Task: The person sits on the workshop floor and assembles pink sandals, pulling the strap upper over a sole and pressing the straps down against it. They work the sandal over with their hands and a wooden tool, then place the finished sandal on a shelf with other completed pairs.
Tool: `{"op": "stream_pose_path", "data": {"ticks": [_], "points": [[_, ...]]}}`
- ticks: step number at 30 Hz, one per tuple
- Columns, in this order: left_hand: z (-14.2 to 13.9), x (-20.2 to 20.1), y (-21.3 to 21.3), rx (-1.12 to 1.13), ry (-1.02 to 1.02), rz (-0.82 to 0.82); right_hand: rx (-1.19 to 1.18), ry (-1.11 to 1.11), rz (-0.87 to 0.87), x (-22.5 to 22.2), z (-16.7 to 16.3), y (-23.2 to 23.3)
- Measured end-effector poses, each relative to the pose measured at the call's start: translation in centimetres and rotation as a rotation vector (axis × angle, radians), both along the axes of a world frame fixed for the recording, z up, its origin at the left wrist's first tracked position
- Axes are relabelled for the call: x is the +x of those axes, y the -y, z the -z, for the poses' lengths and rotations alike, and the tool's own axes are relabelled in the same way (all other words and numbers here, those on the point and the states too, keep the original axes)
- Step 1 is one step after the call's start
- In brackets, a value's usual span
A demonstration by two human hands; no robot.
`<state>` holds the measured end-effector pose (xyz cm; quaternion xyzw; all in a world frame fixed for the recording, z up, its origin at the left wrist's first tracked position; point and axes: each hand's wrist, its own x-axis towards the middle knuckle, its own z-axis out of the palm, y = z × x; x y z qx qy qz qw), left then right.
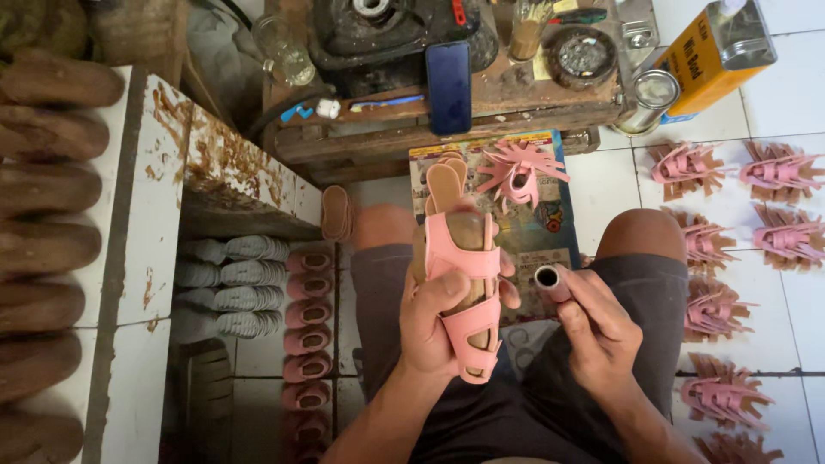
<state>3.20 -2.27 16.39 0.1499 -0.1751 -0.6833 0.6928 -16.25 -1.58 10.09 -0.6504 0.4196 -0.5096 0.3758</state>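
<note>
1. While the person sits with bare knees over the white tile floor (773,112), a long white shelf (146,198) runs down the left side, with brown shoe shapes (43,249) lying on top of it.
2. Under the shelf, grey soles (232,288) and small pink shoes (308,344) stand in rows.
3. On the right, pink strappy shoe tops (778,172) lie spread out on the floor.
4. A messy wooden bench (481,103) is up ahead, with a dark phone (449,86) leaning on it and a yellow tin can (713,51) just beside it.
5. Over the lap, the left hand (434,322) is wrapped tight around a pink sandal (464,296) on a wooden foot shape.
6. Just beside it, the right hand (601,331) is closed around a small pink tube (550,279), its open end showing.
</note>
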Motion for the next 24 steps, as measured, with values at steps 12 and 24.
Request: {"op": "stream_pose_path", "data": {"ticks": [12,24], "points": [[-0.4,-0.2,-0.7,0.017,0.070,0.000,-0.222,-0.051,-0.022,0.9,-3.6,2.1],[0.7,0.5,-1.8,0.115,0.235,-0.078,-0.195,-0.110,0.001,-0.4,-0.5,2.7]]}}
